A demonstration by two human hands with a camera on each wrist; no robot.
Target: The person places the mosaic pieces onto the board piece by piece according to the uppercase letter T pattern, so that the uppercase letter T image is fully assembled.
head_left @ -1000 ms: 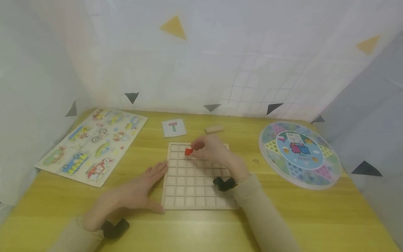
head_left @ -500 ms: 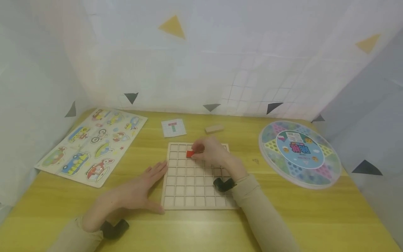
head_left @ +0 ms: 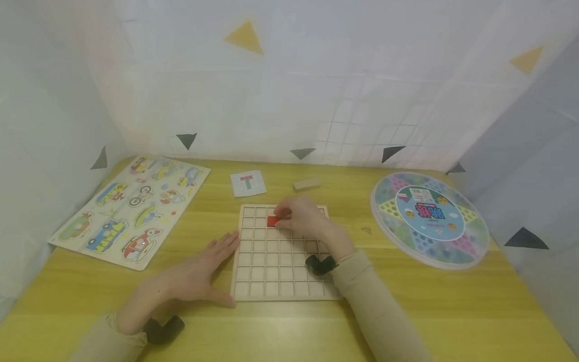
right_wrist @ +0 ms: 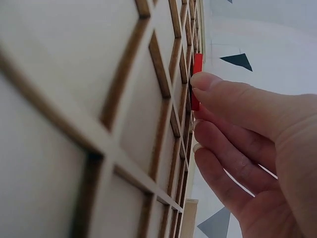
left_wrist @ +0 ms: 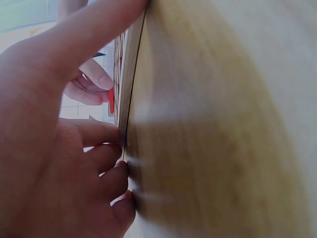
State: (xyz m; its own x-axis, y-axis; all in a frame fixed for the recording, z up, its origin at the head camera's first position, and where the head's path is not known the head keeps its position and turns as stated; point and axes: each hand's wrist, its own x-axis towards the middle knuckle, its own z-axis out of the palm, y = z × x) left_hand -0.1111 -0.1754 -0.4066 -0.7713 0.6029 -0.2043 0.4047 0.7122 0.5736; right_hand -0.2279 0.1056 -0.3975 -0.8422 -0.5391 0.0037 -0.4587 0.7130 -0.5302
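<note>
Right hand point(head_left: 300, 216): pinching a small flat red tile point(head_left: 273, 221), thumb and fingers nearly together
Tile spot: pale wooden square grid board point(head_left: 271, 274), second row from the back, third column from left; can't tell if it's seated
Left hand point(head_left: 199, 276): spread wide, holding nothing, touching the board's left edge
White square paper card point(head_left: 248, 184): red-and-green T
Round multicolour game board point(head_left: 429, 218): chunky characters, too blurry for me

The left hand point(head_left: 194, 275) holds its thumb wide of the fingers; the right hand point(head_left: 304, 217), farther forward, pinches thumb to fingers.
</note>
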